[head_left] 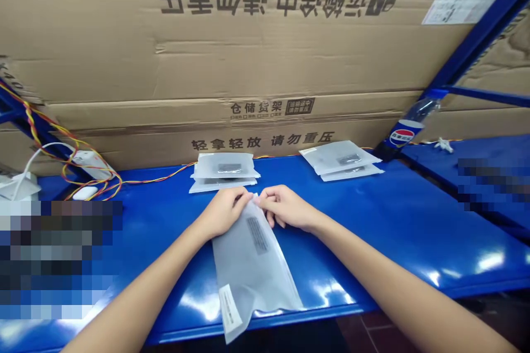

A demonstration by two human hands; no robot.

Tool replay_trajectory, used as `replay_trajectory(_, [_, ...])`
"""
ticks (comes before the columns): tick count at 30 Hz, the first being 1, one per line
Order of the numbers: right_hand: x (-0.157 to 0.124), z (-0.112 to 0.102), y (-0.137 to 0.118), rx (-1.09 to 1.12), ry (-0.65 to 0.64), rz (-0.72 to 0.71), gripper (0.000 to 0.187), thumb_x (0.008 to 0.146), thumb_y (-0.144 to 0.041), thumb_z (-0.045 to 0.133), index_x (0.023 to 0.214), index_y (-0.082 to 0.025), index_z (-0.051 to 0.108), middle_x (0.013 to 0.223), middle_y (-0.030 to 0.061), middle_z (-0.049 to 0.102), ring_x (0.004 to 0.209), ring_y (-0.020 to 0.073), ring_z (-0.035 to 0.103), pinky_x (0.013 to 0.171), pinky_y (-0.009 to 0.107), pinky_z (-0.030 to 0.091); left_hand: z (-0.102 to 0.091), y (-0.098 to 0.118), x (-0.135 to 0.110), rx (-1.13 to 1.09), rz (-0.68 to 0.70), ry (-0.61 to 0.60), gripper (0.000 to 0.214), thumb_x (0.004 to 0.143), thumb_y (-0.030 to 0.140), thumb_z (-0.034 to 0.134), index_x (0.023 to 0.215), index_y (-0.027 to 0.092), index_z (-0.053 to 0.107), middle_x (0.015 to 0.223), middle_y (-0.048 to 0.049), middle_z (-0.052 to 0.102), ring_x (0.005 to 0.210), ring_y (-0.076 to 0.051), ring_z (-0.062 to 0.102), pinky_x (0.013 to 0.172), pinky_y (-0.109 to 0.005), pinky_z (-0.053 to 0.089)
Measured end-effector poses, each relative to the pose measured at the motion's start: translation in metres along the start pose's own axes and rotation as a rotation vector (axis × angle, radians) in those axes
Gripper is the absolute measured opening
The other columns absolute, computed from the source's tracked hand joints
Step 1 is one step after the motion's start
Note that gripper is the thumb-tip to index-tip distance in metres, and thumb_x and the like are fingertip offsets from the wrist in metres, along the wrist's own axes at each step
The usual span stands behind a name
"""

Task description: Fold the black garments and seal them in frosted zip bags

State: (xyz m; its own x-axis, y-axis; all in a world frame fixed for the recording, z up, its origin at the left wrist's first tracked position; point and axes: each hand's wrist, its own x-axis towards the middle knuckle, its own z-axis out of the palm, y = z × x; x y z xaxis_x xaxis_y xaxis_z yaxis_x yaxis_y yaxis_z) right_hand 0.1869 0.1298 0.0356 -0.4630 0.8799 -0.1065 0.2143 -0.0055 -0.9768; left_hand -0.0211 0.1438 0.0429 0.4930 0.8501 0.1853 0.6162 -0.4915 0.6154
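Note:
A frosted grey plastic bag (248, 270) with a dark printed label lies lengthwise on the blue bench (393, 220), its near end hanging over the front edge. My left hand (226, 210) pinches the bag's far edge from the left. My right hand (285, 207) pinches the same edge from the right, fingers curled. Both hands meet at the bag's top end. I cannot see whether anything is inside the bag.
Two stacks of similar bags stand at the back: one in the middle (226, 171), one to the right (342, 159). Cardboard boxes (248, 49) wall off the rear. Red-yellow wires and a white power strip (89, 164) lie at the left. A cola bottle (408, 127) leans against the blue frame.

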Motion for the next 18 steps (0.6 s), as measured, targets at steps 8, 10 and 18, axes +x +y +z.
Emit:
replay_trajectory(8, [-0.013, 0.004, -0.009, 0.018, -0.505, 0.087, 0.038, 0.092, -0.051, 0.071, 0.075, -0.018, 0.062, 0.066, 0.0004, 0.073, 0.048, 0.0107, 0.064, 0.038, 0.017, 0.043, -0.038, -0.024, 0.006, 0.107, -0.057, 0.177, 0.038, 0.103, 0.044, 0.042, 0.075, 0.023, 0.055, 0.077, -0.0047, 0.069, 0.074, -0.023, 0.059, 0.073, -0.033, 0.042])
replay_trajectory(10, [-0.014, 0.002, -0.010, 0.012, -0.611, 0.126, 0.038, 0.091, -0.052, 0.073, 0.077, -0.017, 0.063, 0.070, 0.0010, 0.074, 0.049, 0.0104, 0.065, 0.037, 0.017, 0.045, -0.045, -0.027, 0.006, 0.123, -0.064, 0.183, 0.039, 0.103, 0.046, 0.043, 0.074, 0.023, 0.056, 0.075, -0.0040, 0.068, 0.073, -0.023, 0.059, 0.072, -0.032, 0.043])
replay_trajectory(18, [-0.017, -0.006, -0.010, -0.052, -0.788, 0.237, 0.045, 0.085, -0.060, 0.079, 0.081, -0.016, 0.069, 0.069, 0.0012, 0.074, 0.050, 0.0106, 0.065, 0.038, 0.017, 0.047, -0.043, -0.031, 0.007, 0.147, -0.068, 0.190, 0.040, 0.102, 0.046, 0.042, 0.075, 0.022, 0.058, 0.076, -0.0046, 0.070, 0.073, -0.023, 0.062, 0.071, -0.033, 0.042])
